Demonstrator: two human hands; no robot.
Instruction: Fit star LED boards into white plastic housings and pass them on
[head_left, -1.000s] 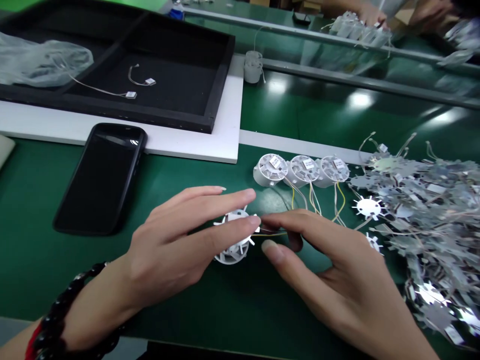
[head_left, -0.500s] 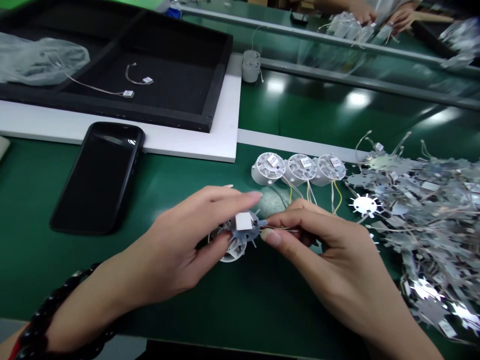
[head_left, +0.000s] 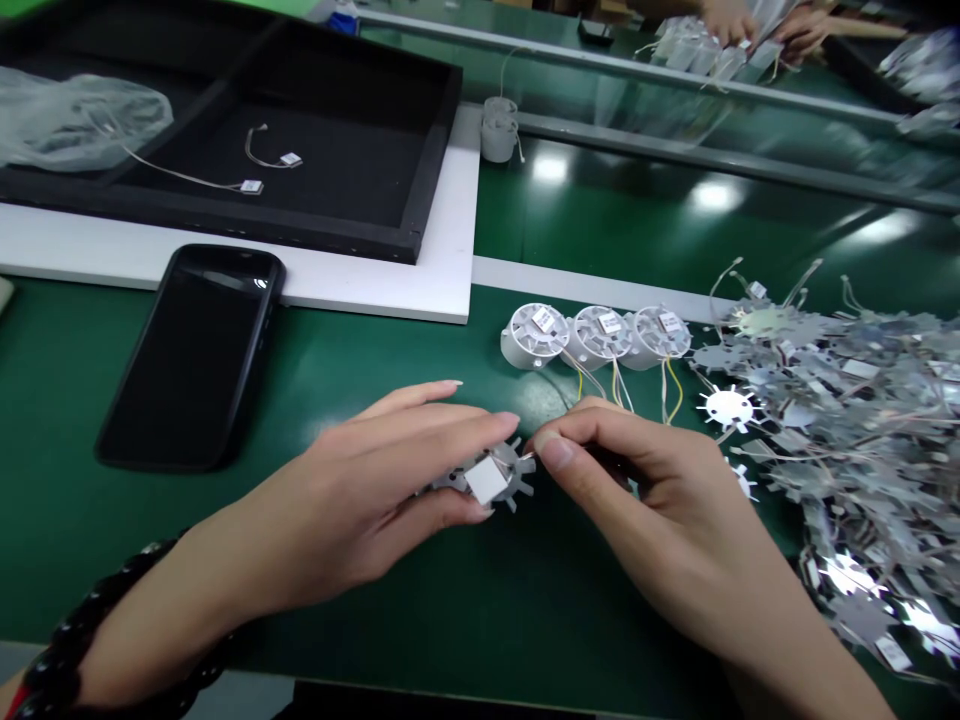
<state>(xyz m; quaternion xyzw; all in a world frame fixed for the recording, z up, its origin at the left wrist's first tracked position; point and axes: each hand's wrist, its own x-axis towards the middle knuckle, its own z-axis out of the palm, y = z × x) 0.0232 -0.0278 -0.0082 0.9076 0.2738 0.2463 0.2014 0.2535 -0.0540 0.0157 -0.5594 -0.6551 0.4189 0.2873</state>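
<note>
My left hand holds a white plastic lamp housing with a spiked metal star board on it. A white label sits on the board, and my fingers hide most of the housing. My right hand pinches a thin wire between thumb and forefinger, right at the board's edge. Several wires run from the board, mostly hidden by that hand. Just beyond my fingers stand three finished white housings in a row, with yellow and white wires trailing from them.
A heap of metal star boards with tangled wires lies to the right. A black phone rests on the green mat at left. Behind it, a black tray sits on a white board. A co-worker's hands work at the far side.
The star board now sits lower and flatter, with its label turned toward me. My left hand has rotated and dropped slightly, and my right hand has moved closer to it.
</note>
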